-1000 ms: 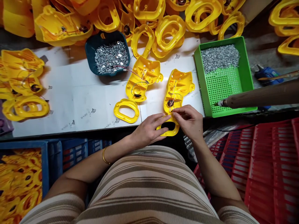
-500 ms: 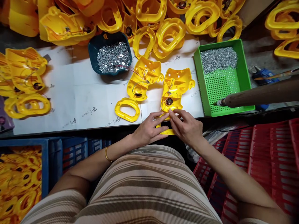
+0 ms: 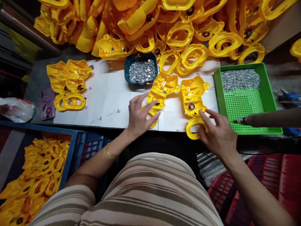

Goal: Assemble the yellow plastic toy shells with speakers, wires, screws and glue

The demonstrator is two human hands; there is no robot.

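Note:
Two yellow plastic shells with wires and small round parts lie open side up on the white table. My right hand (image 3: 217, 133) rests with spread fingers on the ring handle of the right shell (image 3: 192, 97) at the table's front edge. My left hand (image 3: 138, 116) hovers open over the ring handle of the left shell (image 3: 162, 89), fingers apart, holding nothing. A dark teal bowl (image 3: 129, 67) of small silver screws stands just behind the left shell.
A green tray (image 3: 246, 106) with screws sits at the right; a brown-handled screwdriver (image 3: 265, 120) hangs over it. Heaps of yellow shells (image 3: 188, 28) fill the back, a small stack (image 3: 68, 81) lies left. A blue crate (image 3: 35, 169) of shells is lower left, red crates (image 3: 265, 175) lower right.
My hands have come apart: the left moved off the right shell to the left shell's handle, the right slid right along the handle. The camera tilted and shifted, showing more of the heap.

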